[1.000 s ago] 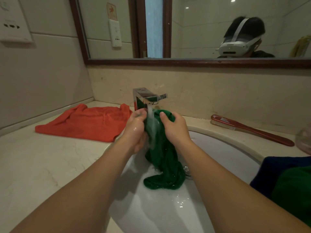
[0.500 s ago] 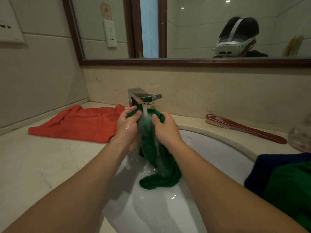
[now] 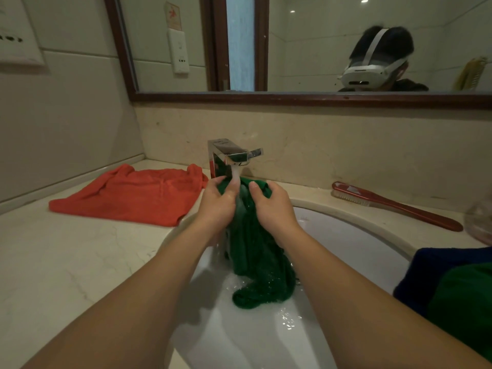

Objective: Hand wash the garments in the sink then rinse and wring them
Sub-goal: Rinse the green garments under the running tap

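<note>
Green garment: bunched into a long roll, its long axis running from the tap down toward the person; the top end sits right under the spout, the bottom end lies crumpled on the wet floor of the sink
Left hand: clamped on the top of the green garment from its left side, fingers curled round the cloth, thumb up by the stream
Right hand: gripping the same top end from the right, fingers wrapped over the cloth, thumb pointing toward the tap
Hands together: close side by side, with only the fold of cloth and the running water between them
Tap: square chrome body, water pouring onto the cloth between the thumbs
Sink: white oval bowl set in the bench
Orange garment: spread flat on the bench left of the tap, apart from the hands
Brush: red, lying on the bench right of the sink, bristle end toward the tap
Blue cloth: at the right edge of the sink, with a green cloth lying on it
Writing: a small card seen in the mirror bears a red mark; too small to read
</note>
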Motion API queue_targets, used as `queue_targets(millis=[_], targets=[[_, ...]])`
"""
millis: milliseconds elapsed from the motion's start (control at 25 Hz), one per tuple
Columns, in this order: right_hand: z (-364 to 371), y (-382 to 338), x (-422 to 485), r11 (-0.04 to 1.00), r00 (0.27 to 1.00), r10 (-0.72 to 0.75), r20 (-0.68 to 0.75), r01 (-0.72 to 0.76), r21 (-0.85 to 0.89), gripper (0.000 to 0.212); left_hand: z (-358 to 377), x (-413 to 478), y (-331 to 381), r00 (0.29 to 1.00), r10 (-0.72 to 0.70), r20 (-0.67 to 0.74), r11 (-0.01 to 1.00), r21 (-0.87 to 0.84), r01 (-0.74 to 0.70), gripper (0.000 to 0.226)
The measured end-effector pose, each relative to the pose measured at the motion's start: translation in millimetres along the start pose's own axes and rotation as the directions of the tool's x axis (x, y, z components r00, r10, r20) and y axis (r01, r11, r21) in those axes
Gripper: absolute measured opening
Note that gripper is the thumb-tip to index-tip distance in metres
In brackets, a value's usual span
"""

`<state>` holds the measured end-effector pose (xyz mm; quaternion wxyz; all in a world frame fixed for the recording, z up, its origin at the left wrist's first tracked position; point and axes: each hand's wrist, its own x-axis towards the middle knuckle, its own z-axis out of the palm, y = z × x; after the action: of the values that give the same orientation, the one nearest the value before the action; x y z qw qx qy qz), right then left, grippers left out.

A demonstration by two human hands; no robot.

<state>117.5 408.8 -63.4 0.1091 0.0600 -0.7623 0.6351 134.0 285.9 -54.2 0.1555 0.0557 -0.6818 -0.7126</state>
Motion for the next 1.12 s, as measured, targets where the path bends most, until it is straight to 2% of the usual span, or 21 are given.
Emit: queue_targets(millis=[80,200,280,360,480,560,640,720,840,920,1000,1120], targets=[[0.0,0.0,-2.5,1.0,1.0,-0.008,0.006,0.008,-0.012,0.021,0.0,-2.6,-1.1,0.997,0.081,0.005,0.98,0.184,-0.081,0.043],[2.3,-0.3,-8.0,0.996,0.998,-0.007,0.068,0.013,-0.093,0.022,-4.2,-4.9,-1.7,0.97,0.243,0.03,0.868,0.439,-0.231,0.035],[7.9,1.6,-13.1,0.988,0.994,0.012,0.107,0.005,-0.157,0.024,-12.5,-5.9,-5.5,0.962,0.269,0.047,0.805,0.537,-0.252,0.034],[9.6,4.9,-20.2,0.984,0.99,0.045,0.134,-0.021,-0.176,0.026,-19.4,-11.1,-8.5,0.963,0.268,0.004,0.794,0.566,-0.224,0.03],[1.1,5.1,-29.8,0.99,0.993,0.079,0.094,-0.067,-0.12,0.025,-30.3,-20.0,-9.6,0.935,0.355,0.006,0.732,0.62,-0.282,0.023],[-14.5,-7.8,-29.0,0.982,0.993,0.107,0.059,-0.096,-0.164,0.024,-38.5,-23.7,2.0,0.925,0.365,0.105,0.649,0.684,-0.334,0.023],[-34.6,-28.8,-29.7,0.97,0.989,0.114,0.089,-0.092,-0.226,0.025,-46.5,-30.4,21.0,0.901,0.368,0.23,0.521,0.752,-0.404,0.026],[-54.4,-56.6,-32.4,0.958,0.985,0.112,0.134,-0.071,-0.278,0.027,-50.7,-36.5,47.7,0.867,0.373,0.33,0.387,0.794,-0.469,0.041],[-78.2,-103.4,-33.1,0.907,0.979,0.051,0.196,0.037,-0.419,0.016,-47.5,-38.5,95.4,0.883,0.289,0.37,0.334,0.825,-0.455,0.062],[-94.3,-136.5,-23.9,0.873,0.97,-0.004,0.242,0.122,-0.473,0.014,-44.8,-33.6,132.0,0.889,0.24,0.389,0.333,0.827,-0.452,0.064],[-107.1,-167.9,-13.3,0.849,0.955,-0.031,0.294,0.18,-0.497,0.016,-44.3,-28.7,170.1,0.867,0.275,0.416,0.302,0.819,-0.488,0.063],[-117.8,-216.3,3.7,0.827,0.924,-0.028,0.381,0.236,-0.511,0.028,-48.0,-17.6,228.5,0.83,0.336,0.446,0.207,0.825,-0.526,0.073]])
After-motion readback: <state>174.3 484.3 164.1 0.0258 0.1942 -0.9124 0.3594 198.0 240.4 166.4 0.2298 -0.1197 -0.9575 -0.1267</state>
